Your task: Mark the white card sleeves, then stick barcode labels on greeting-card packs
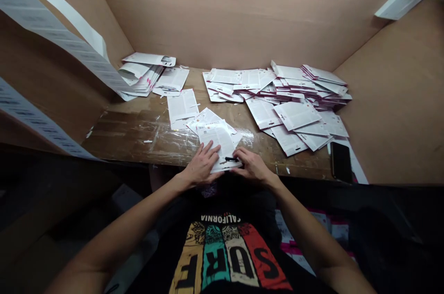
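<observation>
A white printed packet (pixel 217 137) lies at the table's front edge, on top of other white packets. My left hand (pixel 203 163) rests on its lower left part with the fingers spread. At the packet's lower right corner is my right hand (pixel 252 165), its fingers bent around a small black object (pixel 231 159) that lies across the packet. Just behind, another packet (pixel 182 108) lies flat on the table.
Packets are heaped at the back right (pixel 294 83) and piled at the back left (pixel 149 76). A dark phone (pixel 341 162) lies at the right front edge. Cardboard walls (pixel 222 11) enclose the table (pixel 128 134). Label strips (pixel 65 39) hang at left.
</observation>
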Available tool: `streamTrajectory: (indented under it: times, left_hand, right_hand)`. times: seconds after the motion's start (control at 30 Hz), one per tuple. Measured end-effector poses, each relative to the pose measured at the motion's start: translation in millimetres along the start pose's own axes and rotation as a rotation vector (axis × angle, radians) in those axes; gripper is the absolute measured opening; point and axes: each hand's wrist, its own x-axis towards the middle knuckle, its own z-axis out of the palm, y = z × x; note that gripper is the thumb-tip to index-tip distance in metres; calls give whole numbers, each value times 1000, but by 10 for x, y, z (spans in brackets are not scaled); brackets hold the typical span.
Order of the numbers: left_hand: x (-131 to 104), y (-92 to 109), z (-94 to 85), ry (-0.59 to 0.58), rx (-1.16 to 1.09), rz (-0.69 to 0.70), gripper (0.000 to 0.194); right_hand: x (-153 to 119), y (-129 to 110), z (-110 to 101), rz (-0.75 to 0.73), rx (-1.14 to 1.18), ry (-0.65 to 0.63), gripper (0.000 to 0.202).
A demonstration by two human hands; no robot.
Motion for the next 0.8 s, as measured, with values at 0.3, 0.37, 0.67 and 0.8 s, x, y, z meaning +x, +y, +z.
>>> streamTrajectory:
  times: [0.3,0.37,0.67,0.8]
  left_hand:
    - [-236,-43,161,81,141,84,49]
    - [-372,25,220,169,140,93,49]
    - [347,-378,-133,426,98,-135,62]
    - [641,-694,-117,189,155,-329,62]
  right_hand:
    - [153,-258,184,429,-46,241,29]
    - [74,-270,236,442,291,213,27]
    - [380,331,-1563,547,996,860,41]
    - [425,557,-1895,497,950,996,47]
